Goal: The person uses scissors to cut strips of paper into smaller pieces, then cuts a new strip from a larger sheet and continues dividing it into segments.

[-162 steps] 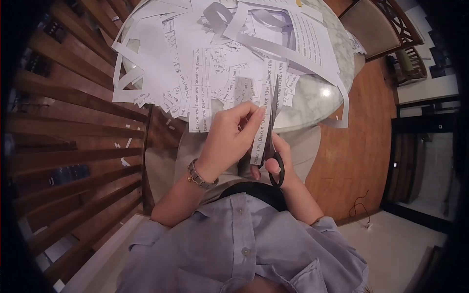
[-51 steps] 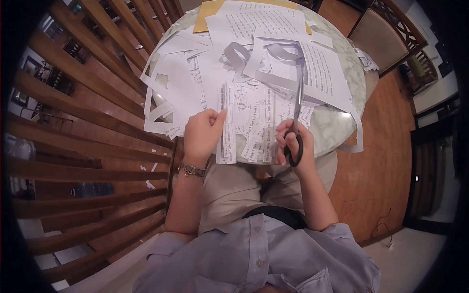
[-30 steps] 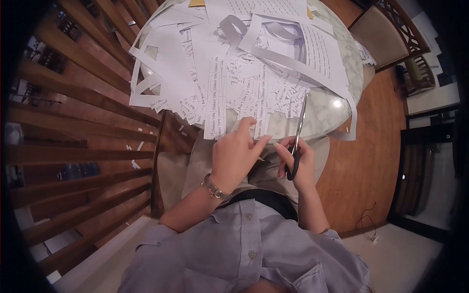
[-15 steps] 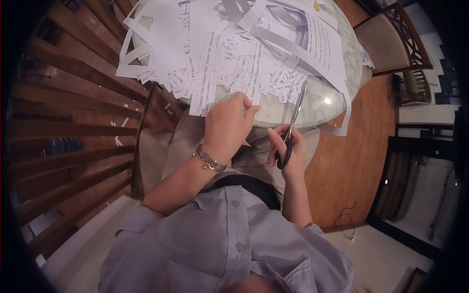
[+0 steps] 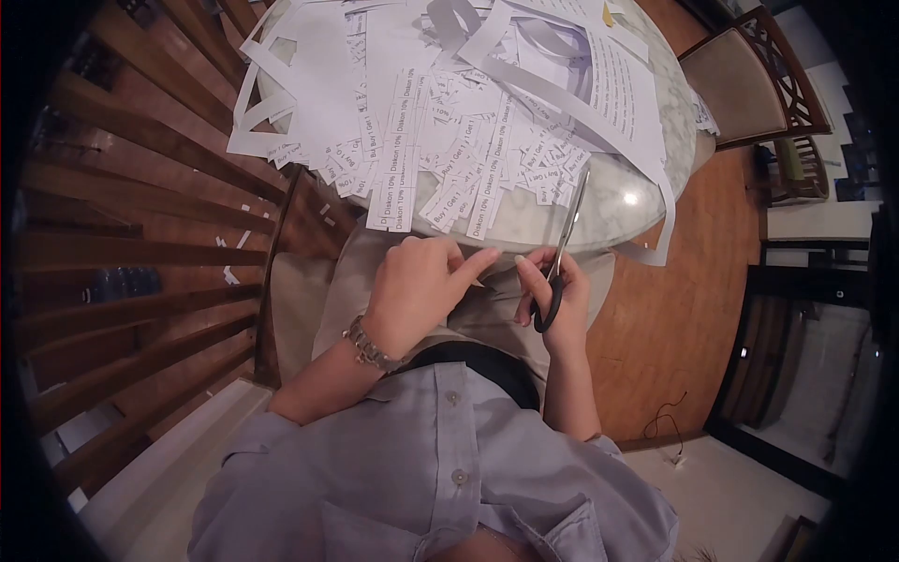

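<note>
My left hand (image 5: pixel 417 288), wearing a metal bracelet (image 5: pixel 372 345), is over my lap just off the table's near edge. Its thumb stretches away from the bent fingers, and I see nothing held in it. In my right hand (image 5: pixel 559 298) is a pair of scissors (image 5: pixel 566 242) with black handles, its blades together and pointing up over the table edge. Printed paper strips (image 5: pixel 401 159) reading "Diskon 10%" lie nearest my left hand. Another such strip (image 5: pixel 488 192) lies to their right, among small cut slips (image 5: pixel 451 199) reading "Buy 1 Get 1".
The round marble table (image 5: pixel 613 211) bears printed sheets (image 5: pixel 626 89) and curled blank offcuts (image 5: pixel 552 89); one offcut (image 5: pixel 667 229) hangs over its right edge. Wooden slats (image 5: pixel 140 244) stand to the left, with paper scraps (image 5: pixel 230 274) on the floor. A cushioned chair (image 5: pixel 735 80) is at upper right.
My left hand has drawn back from the table edge toward my lap, and its thumb has spread from the fingers. The right hand with the scissors has barely moved.
</note>
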The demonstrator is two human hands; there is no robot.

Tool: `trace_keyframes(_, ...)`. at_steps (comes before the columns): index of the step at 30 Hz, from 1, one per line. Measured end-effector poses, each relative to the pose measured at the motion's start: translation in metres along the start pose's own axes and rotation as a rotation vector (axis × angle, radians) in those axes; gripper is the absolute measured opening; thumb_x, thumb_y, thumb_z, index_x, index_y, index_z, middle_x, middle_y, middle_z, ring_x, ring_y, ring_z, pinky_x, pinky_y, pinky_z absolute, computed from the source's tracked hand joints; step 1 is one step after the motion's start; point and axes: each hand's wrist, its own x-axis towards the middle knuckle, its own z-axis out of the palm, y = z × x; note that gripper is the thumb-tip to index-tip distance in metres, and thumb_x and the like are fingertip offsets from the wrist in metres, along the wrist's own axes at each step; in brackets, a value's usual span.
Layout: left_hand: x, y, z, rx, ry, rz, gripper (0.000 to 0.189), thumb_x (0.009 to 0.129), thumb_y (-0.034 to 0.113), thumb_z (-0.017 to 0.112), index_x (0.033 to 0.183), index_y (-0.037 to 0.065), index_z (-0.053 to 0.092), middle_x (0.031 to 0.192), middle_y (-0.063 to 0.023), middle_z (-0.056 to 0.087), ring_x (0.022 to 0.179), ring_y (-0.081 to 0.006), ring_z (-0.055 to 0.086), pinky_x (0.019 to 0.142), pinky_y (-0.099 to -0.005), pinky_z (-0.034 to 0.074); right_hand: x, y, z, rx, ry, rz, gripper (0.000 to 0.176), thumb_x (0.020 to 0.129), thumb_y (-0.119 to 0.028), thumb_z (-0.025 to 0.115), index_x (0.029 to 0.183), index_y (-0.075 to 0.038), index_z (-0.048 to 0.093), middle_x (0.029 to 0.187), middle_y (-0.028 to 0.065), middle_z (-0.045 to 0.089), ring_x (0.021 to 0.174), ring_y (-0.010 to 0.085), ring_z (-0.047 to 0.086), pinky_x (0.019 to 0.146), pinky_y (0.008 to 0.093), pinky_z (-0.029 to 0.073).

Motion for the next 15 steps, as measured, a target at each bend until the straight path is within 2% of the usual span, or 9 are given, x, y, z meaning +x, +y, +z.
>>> trace_keyframes(2,0.004,-0.006,0.008,-0.185,-0.043,-0.070,0.046,0.077,0.038,0.052,0.053,-0.001,0.056,0.038,-0.0084,0.046,0.034,-0.0152,0.048,0.038,-0.0254,0.036,0.000,0.001,0.001,0.000,0.005,0.006,0.019,0.072,-0.012,0.062,0.074,0.000,0.047,0.055,0.0011,0.045,0.033,0.0066,0.042,0.028,0.0185,0.030)
trace_keyframes(3,0.006,-0.008,0.012,-0.184,-0.042,-0.071,0.046,0.077,0.038,0.052,0.053,-0.001,0.056,0.038,-0.0084,0.046,0.034,-0.0152,0.048,0.038,-0.0254,0.036,0.000,0.001,0.002,0.000,0.003,0.007,0.019,0.072,-0.012,0.062,0.074,0.000,0.047,0.055,0.0011,0.045,0.033,0.0066,0.042,0.028,0.0185,0.030)
trace_keyframes(5,0.008,-0.009,0.019,-0.126,0.082,-0.079,0.046,0.080,0.036,0.047,0.056,-0.003,0.057,0.035,-0.0062,0.045,0.033,-0.0125,0.048,0.037,-0.0238,0.037,-0.001,0.001,0.003,0.003,-0.017,0.006,0.019,0.072,-0.012,0.062,0.074,0.000,0.047,0.054,0.0008,0.045,0.033,0.0069,0.042,0.028,0.0186,0.030)
trace_keyframes(9,0.008,-0.007,0.022,-0.278,0.053,-0.133,0.043,0.081,0.032,0.047,0.060,-0.004,0.058,0.038,-0.0054,0.048,0.035,-0.0097,0.049,0.036,-0.0213,0.037,-0.001,0.000,0.003,-0.003,-0.016,0.007,0.020,0.072,-0.012,0.062,0.073,0.000,0.047,0.054,0.0008,0.045,0.032,0.0071,0.042,0.028,0.0187,0.030)
trace_keyframes(11,0.005,-0.004,0.022,-0.535,0.049,-0.139,0.037,0.082,0.026,0.048,0.064,-0.005,0.059,0.043,-0.0052,0.051,0.036,-0.0073,0.049,0.037,-0.0181,0.037,-0.001,0.000,0.003,-0.009,-0.009,0.002,0.020,0.072,-0.012,0.062,0.073,0.000,0.047,0.053,0.0007,0.045,0.032,0.0072,0.042,0.028,0.0189,0.030)
trace_keyframes(15,0.005,-0.003,0.022,-0.603,0.049,-0.105,0.028,0.081,0.018,0.050,0.070,-0.006,0.059,0.050,-0.0058,0.055,0.040,-0.0064,0.050,0.038,-0.0171,0.038,-0.001,0.001,0.003,-0.013,-0.009,-0.004,0.019,0.072,-0.012,0.062,0.073,0.000,0.047,0.054,0.0010,0.045,0.032,0.0072,0.042,0.028,0.0189,0.030)
